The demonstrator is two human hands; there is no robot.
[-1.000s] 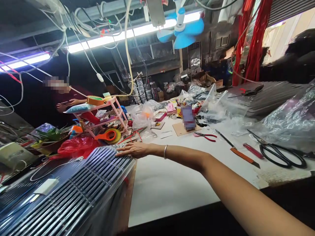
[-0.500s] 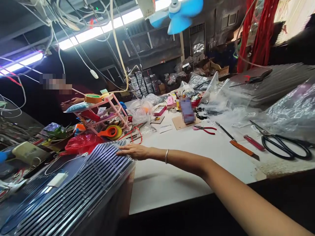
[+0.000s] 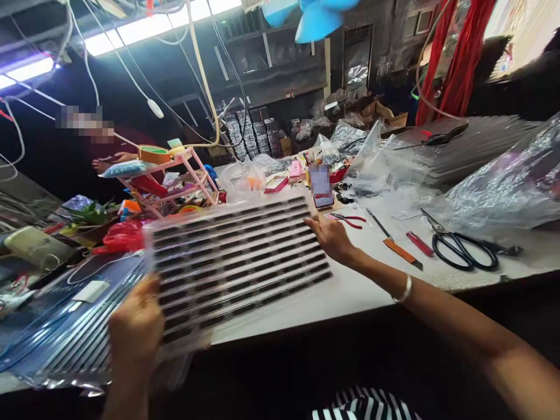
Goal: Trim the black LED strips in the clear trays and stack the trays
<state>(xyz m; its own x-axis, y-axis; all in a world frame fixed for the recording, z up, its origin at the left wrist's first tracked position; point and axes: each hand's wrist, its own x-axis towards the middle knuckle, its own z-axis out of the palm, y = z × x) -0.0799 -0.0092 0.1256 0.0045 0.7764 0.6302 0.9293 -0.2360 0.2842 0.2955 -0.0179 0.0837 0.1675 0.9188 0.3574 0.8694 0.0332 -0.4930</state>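
Note:
A clear plastic tray with rows of dark strips (image 3: 245, 256) hangs tilted over the white table's front edge. My left hand (image 3: 139, 318), blurred by motion, grips its lower left side. At its right side my right hand (image 3: 333, 236) pinches the edge, with a bracelet on that wrist. More trays of the same ribbed kind (image 3: 87, 344) lie at the lower left, with a white adapter (image 3: 91, 291) and a blue cable on top.
Black scissors (image 3: 466, 248), an orange-handled blade (image 3: 400, 252), a red cutter (image 3: 420, 243) and red pliers (image 3: 350, 219) lie on the right of the white table (image 3: 367, 280). A pink rack (image 3: 192, 175) stands at the back left. Beyond it is another person's hand (image 3: 125, 157).
A tray has come up off the pile at the left and now hangs between both hands. My left hand has come into view. The camera view has shifted a little.

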